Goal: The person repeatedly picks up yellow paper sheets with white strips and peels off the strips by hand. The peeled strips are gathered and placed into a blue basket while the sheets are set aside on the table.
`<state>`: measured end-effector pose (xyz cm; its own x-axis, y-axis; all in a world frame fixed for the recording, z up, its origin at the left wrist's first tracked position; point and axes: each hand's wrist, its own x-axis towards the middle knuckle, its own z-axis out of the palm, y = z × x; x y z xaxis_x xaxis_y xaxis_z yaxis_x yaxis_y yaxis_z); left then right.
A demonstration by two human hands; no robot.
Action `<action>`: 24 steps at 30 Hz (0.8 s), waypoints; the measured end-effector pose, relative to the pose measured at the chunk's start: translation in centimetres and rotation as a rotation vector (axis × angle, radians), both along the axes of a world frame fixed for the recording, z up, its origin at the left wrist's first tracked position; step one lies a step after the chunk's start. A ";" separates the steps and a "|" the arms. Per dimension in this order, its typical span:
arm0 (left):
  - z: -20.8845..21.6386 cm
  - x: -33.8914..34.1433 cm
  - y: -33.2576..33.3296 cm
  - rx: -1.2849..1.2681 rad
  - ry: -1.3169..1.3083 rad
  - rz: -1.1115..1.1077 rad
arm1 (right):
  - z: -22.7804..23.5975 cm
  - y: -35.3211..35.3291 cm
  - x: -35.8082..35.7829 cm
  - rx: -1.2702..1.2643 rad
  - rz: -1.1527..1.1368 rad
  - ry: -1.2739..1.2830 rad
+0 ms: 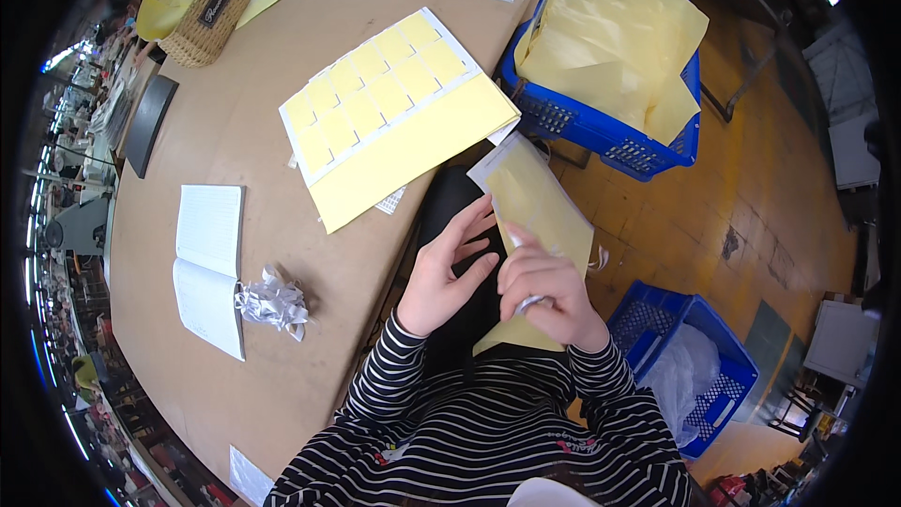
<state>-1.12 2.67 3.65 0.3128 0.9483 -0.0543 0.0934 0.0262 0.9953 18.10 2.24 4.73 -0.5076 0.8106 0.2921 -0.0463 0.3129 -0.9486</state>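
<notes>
A yellow sheet (540,197) with a pale strip along its far edge lies aslant across my lap, beside the table. My left hand (441,272) has its fingers apart, their tips at or close to the sheet's left edge; nothing shows in its grasp. Over the sheet, my right hand (549,291) is closed with curled fingers. A small whitish bit pokes out between those fingers, too blurred to name. On the table ahead, a large yellow sheet with cut rectangular pieces (375,117) rests on a white backing, one corner overhanging the table's edge.
Beyond the table's right edge, a blue crate (610,145) holds yellow sheets. Another blue crate (723,404) with clear plastic stands on the floor at right. The brown table (282,413) carries an open notebook (208,272), crumpled white strips (272,302) and a wicker basket (205,23).
</notes>
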 end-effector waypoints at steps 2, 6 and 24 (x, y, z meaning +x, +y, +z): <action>0.2 0.1 -0.2 -0.002 -0.091 0.003 | -0.1 -0.1 -0.7 -0.043 0.096 0.197; -0.2 0.4 -1.7 -0.204 -0.441 0.056 | -0.8 -0.8 -1.5 -0.299 0.039 0.617; -1.2 -0.6 -2.8 -0.037 0.199 -0.004 | -0.5 -0.5 0.0 0.143 -0.494 -0.065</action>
<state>-1.75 -0.11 2.49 0.2961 0.9433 -0.1502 0.2888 0.0615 0.9554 18.11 1.73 4.26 -0.0952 0.9124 0.3980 0.1976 0.4092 -0.8908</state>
